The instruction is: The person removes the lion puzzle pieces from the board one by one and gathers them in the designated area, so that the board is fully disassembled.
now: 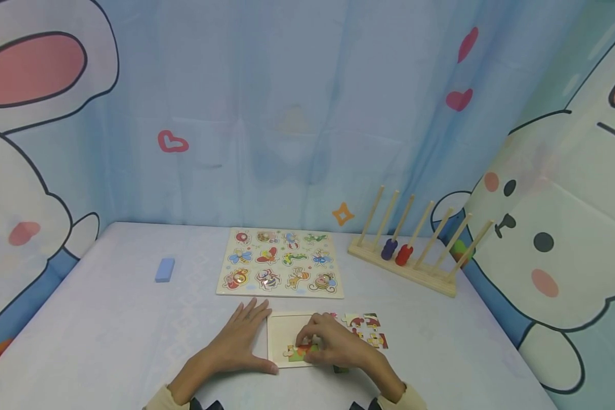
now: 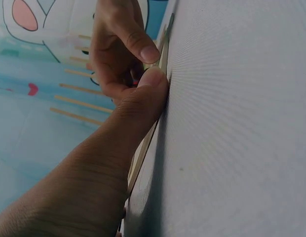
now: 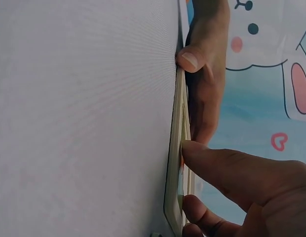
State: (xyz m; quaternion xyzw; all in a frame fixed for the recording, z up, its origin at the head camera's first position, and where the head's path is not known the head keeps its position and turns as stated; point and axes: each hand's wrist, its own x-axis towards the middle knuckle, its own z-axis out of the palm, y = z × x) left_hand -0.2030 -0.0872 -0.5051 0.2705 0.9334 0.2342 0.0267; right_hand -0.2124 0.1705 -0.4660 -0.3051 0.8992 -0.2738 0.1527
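Note:
A shallow wooden puzzle tray (image 1: 282, 330) lies flat in front of me, with a few joined jigsaw pieces (image 1: 295, 354) in its lower part. My left hand (image 1: 238, 341) is spread at the tray's left side, its thumb (image 2: 154, 81) against the near edge corner. Over the tray, my right hand (image 1: 333, 341) has its fingers bent down on a jigsaw piece, mostly hidden under them. Seen from the right wrist, the thumb (image 3: 195, 150) and fingertips touch down inside the tray's rim (image 3: 173, 163), a little apart.
Loose jigsaw pieces (image 1: 371, 327) lie right of the tray, partly behind my right hand. Behind it is a picture board (image 1: 282, 265) of insects. A wooden peg rack (image 1: 405, 265) with purple and red beads stands at the back right; a blue block (image 1: 165, 270) lies left.

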